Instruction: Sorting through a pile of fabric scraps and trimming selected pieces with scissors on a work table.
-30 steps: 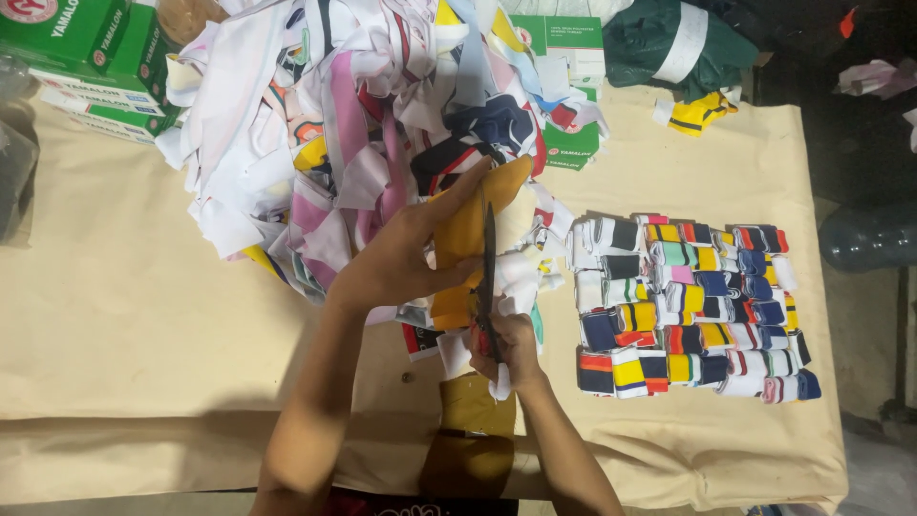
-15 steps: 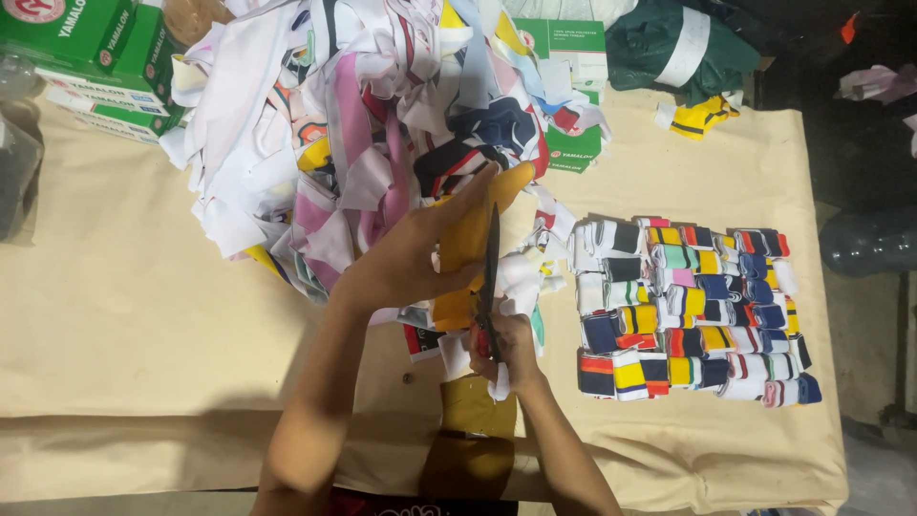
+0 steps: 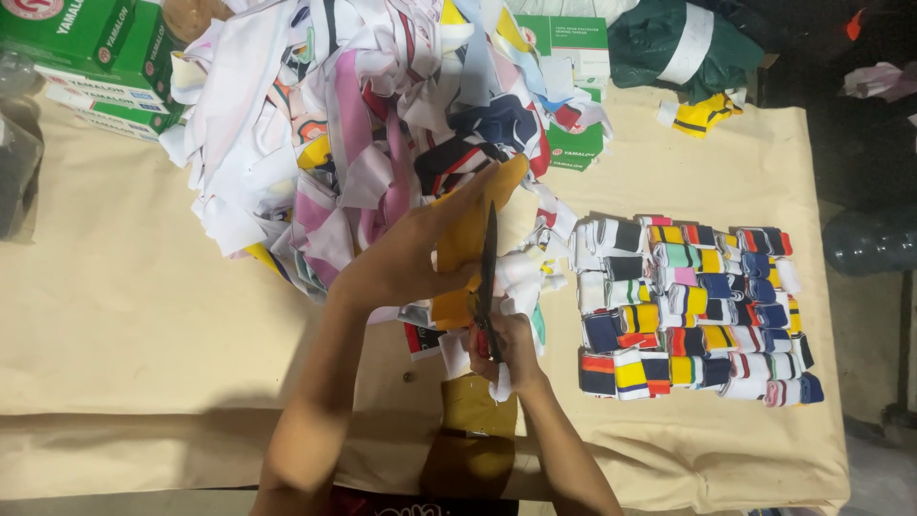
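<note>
My left hand (image 3: pixel 406 258) presses and grips a long yellow strip of cloth (image 3: pixel 466 239), holding it flat on the beige-covered table (image 3: pixel 143 315). Scissors (image 3: pixel 488 277) with dark blades run along the strip's right edge, and my right hand (image 3: pixel 506 349) is closed around their red handles. The lower end of the yellow strip hangs over the table's near edge. Just behind both hands lies a big heap of mixed cloth scraps (image 3: pixel 363 115), white, pink, navy and yellow.
To the right, rows of folded, striped cloth pieces (image 3: pixel 693 306) lie side by side. Green and white cartons (image 3: pixel 86 48) stand at the back left, another green box (image 3: pixel 573 86) at the back centre. A dark green garment (image 3: pixel 683 43) and a yellow scrap (image 3: pixel 702 115) lie far right.
The scissors' blades have closed a little along the yellow strip. Both hands stay in nearly the same place.
</note>
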